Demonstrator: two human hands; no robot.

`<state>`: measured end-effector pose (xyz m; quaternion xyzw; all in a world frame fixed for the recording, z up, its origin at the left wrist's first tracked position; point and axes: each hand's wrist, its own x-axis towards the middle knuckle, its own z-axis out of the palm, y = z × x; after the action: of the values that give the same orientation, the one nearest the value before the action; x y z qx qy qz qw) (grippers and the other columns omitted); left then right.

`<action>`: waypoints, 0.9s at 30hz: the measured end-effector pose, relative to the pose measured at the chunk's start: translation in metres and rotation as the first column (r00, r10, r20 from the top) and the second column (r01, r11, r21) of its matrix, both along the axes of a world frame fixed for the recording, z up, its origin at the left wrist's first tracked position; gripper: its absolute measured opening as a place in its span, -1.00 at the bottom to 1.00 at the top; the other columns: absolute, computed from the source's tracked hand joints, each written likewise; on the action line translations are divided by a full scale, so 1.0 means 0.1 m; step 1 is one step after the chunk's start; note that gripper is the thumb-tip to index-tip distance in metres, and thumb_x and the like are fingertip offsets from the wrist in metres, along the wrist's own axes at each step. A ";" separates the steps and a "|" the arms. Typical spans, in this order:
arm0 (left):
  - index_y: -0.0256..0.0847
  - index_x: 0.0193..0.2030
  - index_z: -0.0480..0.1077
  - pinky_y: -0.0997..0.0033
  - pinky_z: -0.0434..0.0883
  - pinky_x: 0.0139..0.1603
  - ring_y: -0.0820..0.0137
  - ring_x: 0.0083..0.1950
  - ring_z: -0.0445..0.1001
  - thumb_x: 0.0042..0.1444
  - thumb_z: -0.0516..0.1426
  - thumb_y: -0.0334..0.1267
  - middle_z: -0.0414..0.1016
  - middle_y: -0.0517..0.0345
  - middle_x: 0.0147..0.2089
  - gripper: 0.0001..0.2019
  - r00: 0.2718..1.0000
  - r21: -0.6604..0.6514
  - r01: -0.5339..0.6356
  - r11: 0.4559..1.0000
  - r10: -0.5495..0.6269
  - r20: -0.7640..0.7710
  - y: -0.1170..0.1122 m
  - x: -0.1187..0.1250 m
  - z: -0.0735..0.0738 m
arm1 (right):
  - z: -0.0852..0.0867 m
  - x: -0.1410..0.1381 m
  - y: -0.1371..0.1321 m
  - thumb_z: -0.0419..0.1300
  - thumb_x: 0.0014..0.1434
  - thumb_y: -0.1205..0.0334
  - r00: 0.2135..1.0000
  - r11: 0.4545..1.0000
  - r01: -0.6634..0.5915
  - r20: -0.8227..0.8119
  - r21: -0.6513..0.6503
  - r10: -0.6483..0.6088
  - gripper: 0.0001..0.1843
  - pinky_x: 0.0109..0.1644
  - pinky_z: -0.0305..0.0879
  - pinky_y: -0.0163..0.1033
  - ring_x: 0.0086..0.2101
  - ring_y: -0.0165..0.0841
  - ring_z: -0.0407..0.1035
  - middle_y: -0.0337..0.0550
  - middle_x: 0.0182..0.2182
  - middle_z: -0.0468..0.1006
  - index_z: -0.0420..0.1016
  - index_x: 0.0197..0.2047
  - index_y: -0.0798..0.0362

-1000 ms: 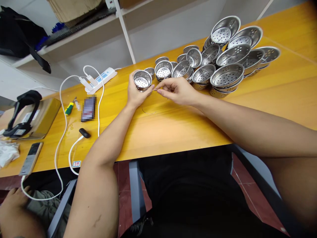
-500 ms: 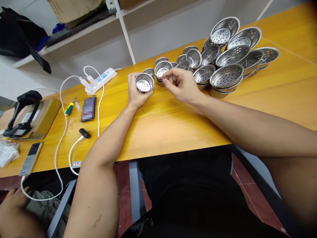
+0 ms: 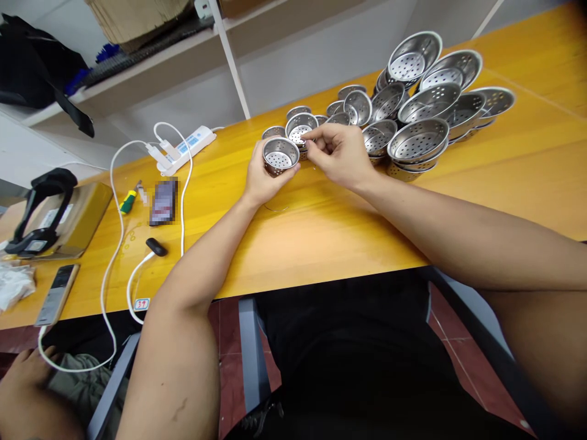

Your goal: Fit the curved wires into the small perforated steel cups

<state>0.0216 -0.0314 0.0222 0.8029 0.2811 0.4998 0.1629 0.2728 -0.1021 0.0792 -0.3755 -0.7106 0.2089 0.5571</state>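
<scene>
In my left hand (image 3: 265,177) is a small perforated metal cup (image 3: 280,156), its fingers wrapped round the side and the open top facing me. Close to its right, my right hand (image 3: 342,153) is closed in a pinch at the fingertips. A thin wire seems to be in that pinch, though most of it is hidden. Another thin curved wire (image 3: 277,209) lies on the table below the left hand. Just behind the hands stands a small perforated cup (image 3: 301,125) on a stack, partly covered by the right fingers.
Stacks of larger perforated metal bowls (image 3: 419,140) fill the back right of the table (image 3: 321,244). On the left are a power strip (image 3: 188,150) with white cables, a screwdriver (image 3: 128,201), a phone (image 3: 57,293) and a cardboard box (image 3: 87,220). Another person's hand (image 3: 27,379) shows at lower left.
My left hand has moved right and slightly down with the cup, closer to my right hand. The right hand stays nearly in place, still pinched.
</scene>
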 end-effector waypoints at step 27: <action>-0.03 0.41 0.41 -0.15 0.72 0.41 -0.01 0.31 0.81 0.02 0.54 0.64 0.72 -0.07 0.30 0.06 0.997 -0.088 -0.005 0.996 -0.002 -0.072 -0.28 0.11 0.13 | 0.02 -0.11 -0.08 0.46 0.40 0.11 0.997 0.991 0.046 0.073 -0.125 -0.037 -0.82 -0.09 0.56 0.04 -0.40 -0.23 0.39 -0.23 -0.46 0.51 0.82 -0.02 -0.02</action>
<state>0.0330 -0.0599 0.0348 0.8122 0.3092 0.4578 0.1875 0.2614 -0.1101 0.0812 -0.4319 -0.7073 0.2285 0.5109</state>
